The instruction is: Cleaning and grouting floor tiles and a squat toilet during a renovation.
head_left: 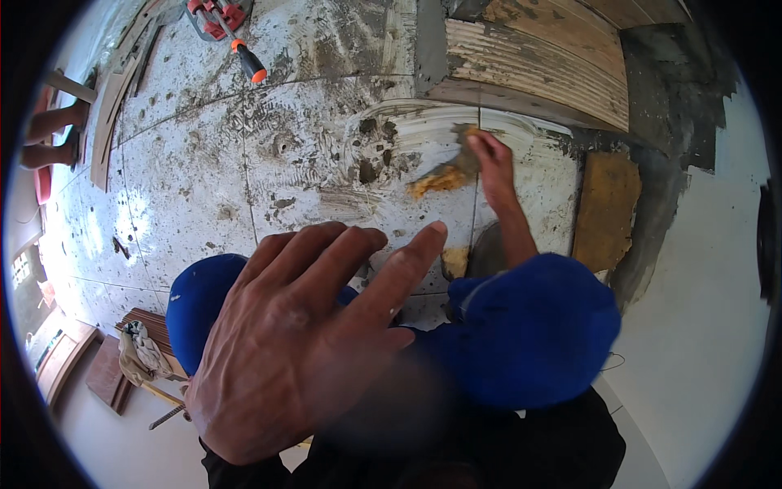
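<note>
My left hand [301, 326] is raised close to the camera, back toward it, fingers spread and holding nothing. Farther off, over the floor at centre right, my right hand [494, 159] grips a ragged sponge [444, 179], yellow-orange and smeared with grey. The sponge lies against the white tiled floor [326, 175], where pale curved wipe streaks show around it. My blue-clad knees [533, 334] stand on both sides below the hands. Just beyond the right knee are a yellow piece [456, 261] and a rounded grey thing [489, 251], both partly hidden.
A step with a ridged edge [538, 73] rises at the upper right. Beside the wall lies a yellow-brown slab [604, 212]. A red tool with an orange-black handle [248, 61] is at the top. Another person's feet [61, 138] show at left; boards and a cloth [145, 350] lie lower left.
</note>
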`<state>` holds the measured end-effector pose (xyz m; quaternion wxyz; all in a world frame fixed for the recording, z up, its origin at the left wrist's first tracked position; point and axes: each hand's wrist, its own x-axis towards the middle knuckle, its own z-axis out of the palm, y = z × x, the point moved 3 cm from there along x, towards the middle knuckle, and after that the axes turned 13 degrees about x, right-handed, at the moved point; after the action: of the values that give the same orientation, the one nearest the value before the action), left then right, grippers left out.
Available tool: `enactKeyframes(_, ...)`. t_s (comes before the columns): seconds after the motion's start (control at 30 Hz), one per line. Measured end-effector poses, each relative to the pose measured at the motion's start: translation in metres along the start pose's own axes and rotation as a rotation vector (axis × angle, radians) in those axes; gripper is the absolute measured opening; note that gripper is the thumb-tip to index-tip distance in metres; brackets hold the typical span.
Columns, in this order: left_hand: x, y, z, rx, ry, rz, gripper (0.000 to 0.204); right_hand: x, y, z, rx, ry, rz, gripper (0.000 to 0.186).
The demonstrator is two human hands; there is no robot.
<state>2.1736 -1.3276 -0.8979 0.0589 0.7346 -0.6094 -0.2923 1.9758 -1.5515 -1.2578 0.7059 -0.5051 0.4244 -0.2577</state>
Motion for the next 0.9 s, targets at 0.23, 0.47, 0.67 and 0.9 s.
enactKeyframes(0.23,0.01,0.0,0.002,0.012,-0.006,-0.002,0.074,-0.03,-0.048,-0.098,-0.685,0.315,-0.073,0.053)
enactKeyframes(0.47,0.022,0.028,0.007,0.021,-0.011,-0.014,0.08,-0.06,0.0,-0.062,-1.232,-0.071,-0.49,0.051)
enactKeyframes(0.67,0.019,0.033,0.001,0.09,-0.097,-0.175,0.078,0.002,0.002,-0.096,-1.261,-0.097,-0.585,0.046)
enactKeyframes(0.9,0.023,0.032,0.013,0.076,-0.052,-0.286,0.076,0.047,-0.038,-0.238,-1.54,0.413,-0.641,0.041)
